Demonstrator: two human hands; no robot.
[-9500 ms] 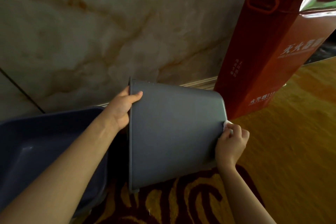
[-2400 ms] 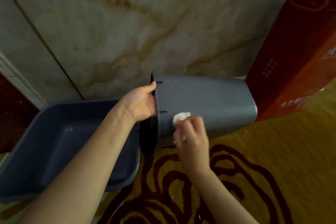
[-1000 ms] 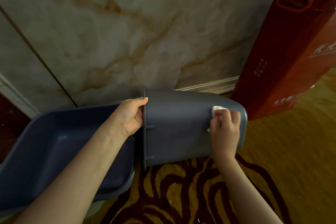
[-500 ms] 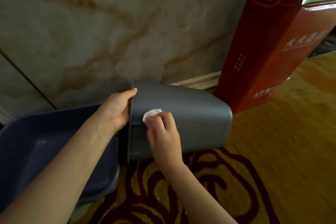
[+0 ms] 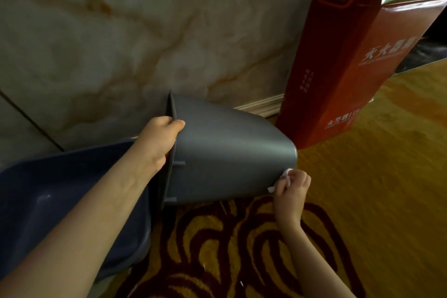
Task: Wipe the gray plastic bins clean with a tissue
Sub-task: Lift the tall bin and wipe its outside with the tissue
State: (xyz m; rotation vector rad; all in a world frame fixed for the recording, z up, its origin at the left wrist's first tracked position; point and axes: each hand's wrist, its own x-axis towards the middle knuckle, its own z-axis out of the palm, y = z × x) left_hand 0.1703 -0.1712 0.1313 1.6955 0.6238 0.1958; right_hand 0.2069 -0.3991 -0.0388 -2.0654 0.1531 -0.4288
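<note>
A tall gray plastic bin [image 5: 225, 157] lies on its side above the carpet, its rim to the left and its base to the right. My left hand [image 5: 160, 141] grips the rim, thumb over the outer wall. My right hand [image 5: 291, 191] pinches a small white tissue [image 5: 285, 174] against the bin's lower right corner, near the base. A second, wide gray-blue bin [image 5: 43, 191] sits at the left, partly hidden under my left forearm.
A marble wall with a baseboard stands close behind the bins. A tall red cardboard box [image 5: 348, 55] stands at the right against the wall. Yellow carpet with dark red swirls [image 5: 229, 249] covers the floor.
My right hand has swept the tissue along the bin's side from near the rim to the base corner. The bin has tilted slightly; my left hand keeps its hold on the rim.
</note>
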